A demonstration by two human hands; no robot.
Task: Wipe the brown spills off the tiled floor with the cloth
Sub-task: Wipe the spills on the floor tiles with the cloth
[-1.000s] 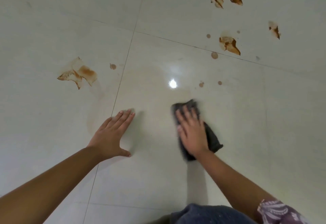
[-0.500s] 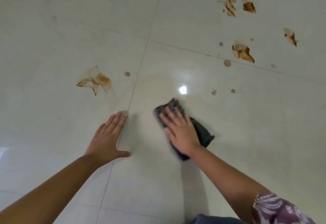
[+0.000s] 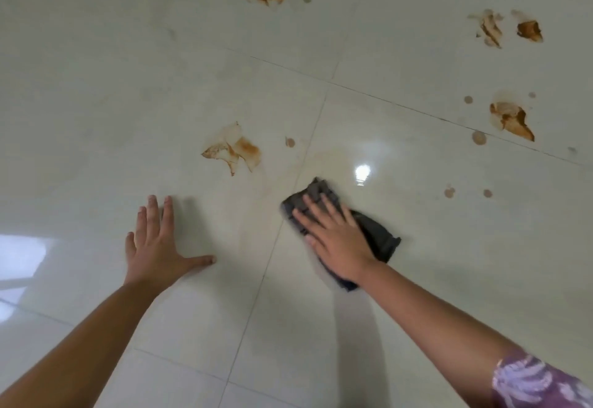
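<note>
Your right hand (image 3: 337, 240), fingers flat, presses cloth (image 3: 377, 235) mid-frame to scrub; left hand (image 3: 157, 247), splayed empty on floor (image 3: 96, 93), braces you. Spills (image 3: 237, 150) unwiped, upper frame.

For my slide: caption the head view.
Right hand presses cloth on tiled floor; left hand lies flat; brown spills ahead.

The tiled floor (image 3: 96, 86) is finished in a glossy pale cream and is divided into large squares by thin dark grout lines (image 3: 253, 301). The brown spills (image 3: 247, 150) are coloured rust-orange at the core and are edged in faded beige and off-white. Small round drops (image 3: 478, 138) between them are coloured dull tan. The cloth (image 3: 375, 234) is coloured dark grey throughout, with no print. The sleeve (image 3: 539, 382) is printed in purple with pale lilac leaf shapes.
</note>
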